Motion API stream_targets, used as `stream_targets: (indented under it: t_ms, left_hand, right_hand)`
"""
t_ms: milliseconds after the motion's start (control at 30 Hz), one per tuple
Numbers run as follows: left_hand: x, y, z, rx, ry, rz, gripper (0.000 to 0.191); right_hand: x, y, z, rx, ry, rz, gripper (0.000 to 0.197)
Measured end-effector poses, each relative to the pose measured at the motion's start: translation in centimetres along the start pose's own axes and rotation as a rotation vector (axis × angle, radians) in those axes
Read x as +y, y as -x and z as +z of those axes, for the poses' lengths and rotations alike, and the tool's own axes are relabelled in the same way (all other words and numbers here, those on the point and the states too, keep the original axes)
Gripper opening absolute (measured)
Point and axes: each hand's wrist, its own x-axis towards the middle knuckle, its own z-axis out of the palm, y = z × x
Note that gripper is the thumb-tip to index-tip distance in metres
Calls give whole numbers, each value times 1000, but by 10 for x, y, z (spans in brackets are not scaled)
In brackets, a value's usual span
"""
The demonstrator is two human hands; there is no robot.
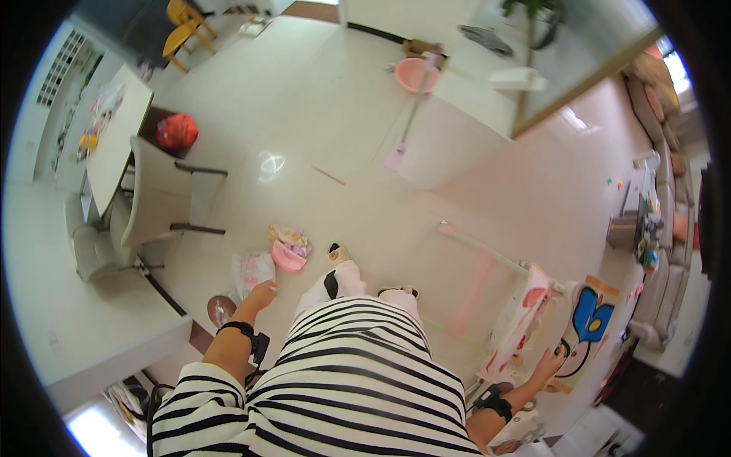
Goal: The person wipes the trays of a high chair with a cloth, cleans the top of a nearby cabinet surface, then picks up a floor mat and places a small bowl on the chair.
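My left hand (262, 293), fingers curled, is at the lower edge of a white plastic bag (253, 268) with red print. I cannot tell whether it grips the bag. Close by on the floor are a pink plastic container (289, 256) and a crumpled yellow and purple wrapper (292, 236). Below the bag, clear plastic lies in a brown round bin (221, 310). Out to the right, my right hand (549, 365) has its fingers apart, in front of a panel with a blue cartoon figure (594, 314). Beside it hangs a pink and white printed cloth (522, 320).
A pale rail with a pink end (454, 230) runs towards the cloth. Ahead, a flat mop (412, 117) leans by a pink basin (412, 75). Left are a grey armchair (157, 194), a table (123, 137) and a red bag (177, 131). A thin reddish stick (328, 175) lies on the floor.
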Motion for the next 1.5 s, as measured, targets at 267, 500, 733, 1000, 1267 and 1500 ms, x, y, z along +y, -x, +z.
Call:
stream_targets:
  t_ms: [267,500,733,1000,1267,1500]
  left_hand:
    - [-142,66,5,7,174,-484,30]
    - [-86,20,-28,168,471,-380,41]
    - [-80,-1,65,354,834,-426,33]
    - [-146,-109,194,113,880,-615,30]
    - [-269,-286,282,320,538,-693,41]
    - [-298,-357,276,183,505,-926,56]
  right_hand:
    - [-247,33,73,252,9,-686,28]
    - [-434,105,224,-779,-114,-692,15]
    - [-528,304,377,-1546,23,-1048,30]
    - [-437,421,656,-1841,631,-1271,39]
    - [-338,527,812,-1809,427,-1632,46]
    - [-342,580,872,-1903,449,-837,29]
